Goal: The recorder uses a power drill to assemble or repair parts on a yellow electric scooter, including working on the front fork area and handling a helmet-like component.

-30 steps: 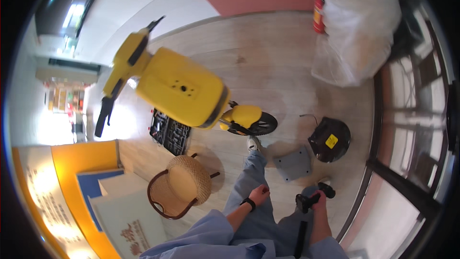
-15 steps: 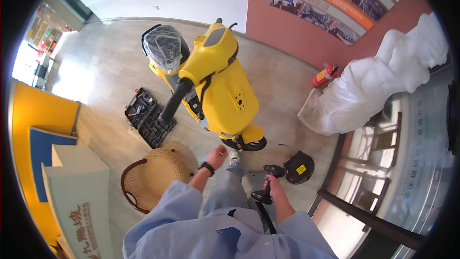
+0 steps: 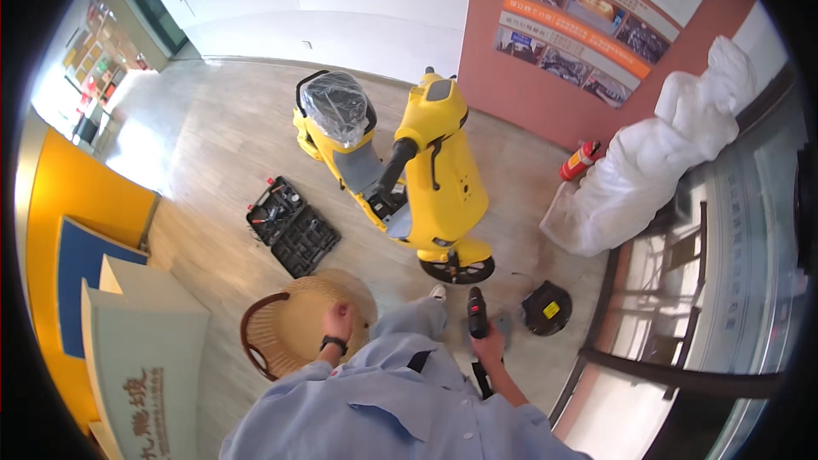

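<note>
My right hand (image 3: 488, 347) grips a black cordless drill (image 3: 476, 313), its front end pointing away from me. My left hand (image 3: 338, 321), with a dark band at the wrist, is closed above the wicker chair (image 3: 294, 332); whether it holds something small is hidden. In front of me stands a yellow scooter (image 3: 445, 192) with clear plastic wrapped over its seat (image 3: 335, 106). Its front wheel (image 3: 457, 270) is just beyond the drill.
An open black tool case (image 3: 294, 226) lies left of the scooter. To the right are a rounded black object with a yellow label (image 3: 546, 307), a red fire extinguisher (image 3: 580, 160) and a white-wrapped bulky thing (image 3: 648, 153). A pale counter (image 3: 153, 332) stands at the left.
My view has shifted, and the scooter appears farther off. The right hand has swung the drill from sideways to pointing forward. My left hand has come back and left, over the chair.
</note>
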`<state>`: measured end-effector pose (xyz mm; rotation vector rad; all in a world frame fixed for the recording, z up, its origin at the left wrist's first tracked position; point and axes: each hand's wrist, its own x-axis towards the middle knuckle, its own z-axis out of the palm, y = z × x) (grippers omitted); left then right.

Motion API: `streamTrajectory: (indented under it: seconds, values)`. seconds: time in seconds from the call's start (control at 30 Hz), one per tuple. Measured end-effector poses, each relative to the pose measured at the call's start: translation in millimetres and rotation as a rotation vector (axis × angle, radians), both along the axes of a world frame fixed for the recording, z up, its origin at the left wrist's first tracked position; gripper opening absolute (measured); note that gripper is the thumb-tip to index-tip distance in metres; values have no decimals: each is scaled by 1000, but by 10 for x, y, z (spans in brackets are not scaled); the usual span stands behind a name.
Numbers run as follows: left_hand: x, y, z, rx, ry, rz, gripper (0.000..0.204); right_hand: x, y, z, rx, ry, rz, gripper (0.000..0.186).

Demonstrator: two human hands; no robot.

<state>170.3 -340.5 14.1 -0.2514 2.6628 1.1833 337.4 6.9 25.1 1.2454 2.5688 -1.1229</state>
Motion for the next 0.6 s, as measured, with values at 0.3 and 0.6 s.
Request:
streamTrajectory:
  seconds: [0.3, 0.6]
  values:
    - [-1988, 1587, 854, -15, 541, -557, 44, 438, -521, -115, 107, -94, -88, 40]
    - [-3043, 2299, 321, -120, 490, -785, 41, -149, -1288, 18, 144, -293, -389, 43]
